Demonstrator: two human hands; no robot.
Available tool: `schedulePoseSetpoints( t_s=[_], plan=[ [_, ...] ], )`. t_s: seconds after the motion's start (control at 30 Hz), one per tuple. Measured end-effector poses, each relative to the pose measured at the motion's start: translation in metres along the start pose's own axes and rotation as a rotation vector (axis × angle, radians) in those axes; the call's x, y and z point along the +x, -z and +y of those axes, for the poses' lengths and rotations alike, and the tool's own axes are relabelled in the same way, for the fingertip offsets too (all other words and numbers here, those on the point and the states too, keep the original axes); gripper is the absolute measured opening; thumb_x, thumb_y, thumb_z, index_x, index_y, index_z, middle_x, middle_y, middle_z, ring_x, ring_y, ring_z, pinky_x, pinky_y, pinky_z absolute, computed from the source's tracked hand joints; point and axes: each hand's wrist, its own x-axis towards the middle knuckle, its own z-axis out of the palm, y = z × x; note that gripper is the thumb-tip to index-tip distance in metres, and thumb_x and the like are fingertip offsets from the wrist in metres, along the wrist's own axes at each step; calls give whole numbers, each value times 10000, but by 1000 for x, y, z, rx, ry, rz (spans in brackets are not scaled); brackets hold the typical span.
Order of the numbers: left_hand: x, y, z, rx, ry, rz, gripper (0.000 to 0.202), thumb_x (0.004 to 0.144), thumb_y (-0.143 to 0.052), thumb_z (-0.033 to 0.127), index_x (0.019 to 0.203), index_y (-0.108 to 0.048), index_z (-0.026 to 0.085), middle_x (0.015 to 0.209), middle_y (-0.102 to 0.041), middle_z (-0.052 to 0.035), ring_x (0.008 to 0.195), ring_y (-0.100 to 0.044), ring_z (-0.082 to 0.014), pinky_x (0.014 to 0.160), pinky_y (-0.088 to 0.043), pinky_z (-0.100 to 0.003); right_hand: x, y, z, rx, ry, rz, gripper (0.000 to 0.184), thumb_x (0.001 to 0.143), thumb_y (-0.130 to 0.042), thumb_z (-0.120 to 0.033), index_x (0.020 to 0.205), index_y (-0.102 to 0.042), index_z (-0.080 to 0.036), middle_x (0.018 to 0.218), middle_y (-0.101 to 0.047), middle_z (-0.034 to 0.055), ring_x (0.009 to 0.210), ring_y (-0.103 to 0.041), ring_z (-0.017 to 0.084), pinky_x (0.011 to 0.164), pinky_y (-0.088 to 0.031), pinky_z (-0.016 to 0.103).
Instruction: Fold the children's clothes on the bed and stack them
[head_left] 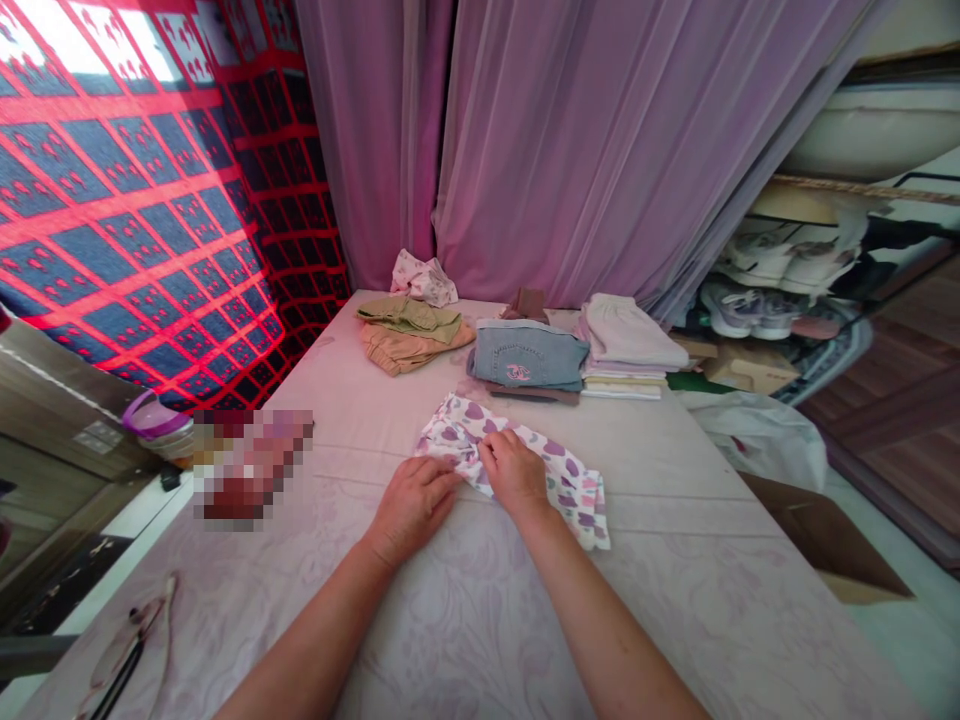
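Note:
A pair of white pants [566,468] with purple and grey hearts lies folded on the cloth-covered table, its waist end bunched at the left. My left hand [416,505] is closed at the near edge of that waist end, thumb and fingers together on the fabric. Bent over the middle of the pants, my right hand [516,472] has its fingers curled and gripping the cloth. Its palm hides part of the print. The hem end spreads flat to the right, beyond both hands.
Behind lie folded denim [531,355], a stack of pale clothes [634,335], olive shorts [411,316], orange shorts [409,350] and a crumpled floral cloth [422,278]. Eyeglasses [131,640] sit front left, a blurred-out object [255,470] farther back. Shoes [750,308] stand on a rack at right.

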Motion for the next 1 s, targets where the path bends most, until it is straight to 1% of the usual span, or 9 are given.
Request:
schedulePoseSetpoints(
  t_s=[0.1,0.2,0.33,0.47,0.67,0.73,0.8,0.9,1.0],
  plan=[
    [0,-5,6,-2,-85,2,288,875,-525,183,1138,-640,214,1143,-663,-83,1122,-554,-226,946,-457,-404,1,-2,1,8,-9,-16,205,924,-478,-308,846,-650,-231,899,-654,29,740,-588,146,602,-333,247],
    [0,-8,10,29,-94,-38,299,875,-528,201,1155,-632,206,1225,-639,-79,1198,-511,-248,1005,-425,-434,0,-6,4,85,-30,-28,185,906,-498,-302,830,-654,-237,882,-659,20,754,-590,146,627,-345,240],
    [2,-3,4,84,8,-50,343,868,-544,229,1207,-594,211,1307,-592,-75,1254,-463,-267,1082,-327,-497,3,-11,12,242,-47,-53,181,879,-519,-316,816,-667,-233,835,-680,14,773,-603,155,671,-370,238],
    [3,6,-10,128,145,-12,336,859,-550,190,1188,-603,231,1241,-631,-66,1203,-498,-262,1073,-305,-519,9,-8,14,393,-68,-111,235,877,-496,-385,897,-687,-250,846,-712,7,742,-621,157,682,-397,244],
    [2,8,-15,135,136,-17,257,822,-599,161,1018,-691,300,1127,-676,-23,1108,-541,-240,1053,-303,-504,25,-1,-17,350,22,-167,350,831,-540,-492,1051,-662,-250,982,-686,39,779,-608,164,723,-408,265],
    [1,8,-15,124,121,-27,241,834,-600,185,1021,-694,306,1096,-688,-18,1087,-549,-237,1049,-300,-503,30,-2,-28,329,59,-218,308,788,-585,-494,962,-678,-257,926,-682,26,778,-597,168,700,-396,262],
    [-1,8,-16,105,123,-40,227,854,-587,211,1033,-689,307,1063,-701,-11,1065,-557,-230,1048,-291,-504,35,-5,-33,346,36,-260,190,763,-603,-411,822,-681,-248,792,-673,4,734,-583,164,652,-376,252],
    [-2,9,-17,68,135,-55,190,870,-570,238,1010,-689,290,1037,-709,-10,1057,-563,-220,1057,-273,-498,39,-7,-25,469,-125,-169,126,756,-543,-293,722,-644,-227,657,-632,-23,651,-552,150,598,-348,241],
    [-1,11,-14,35,140,-75,142,863,-578,275,951,-688,259,1059,-703,-18,1061,-565,-217,1064,-266,-488,36,-2,-8,628,-305,33,168,771,-498,-335,755,-619,-219,613,-605,-33,609,-538,154,583,-349,245]
  ],
)
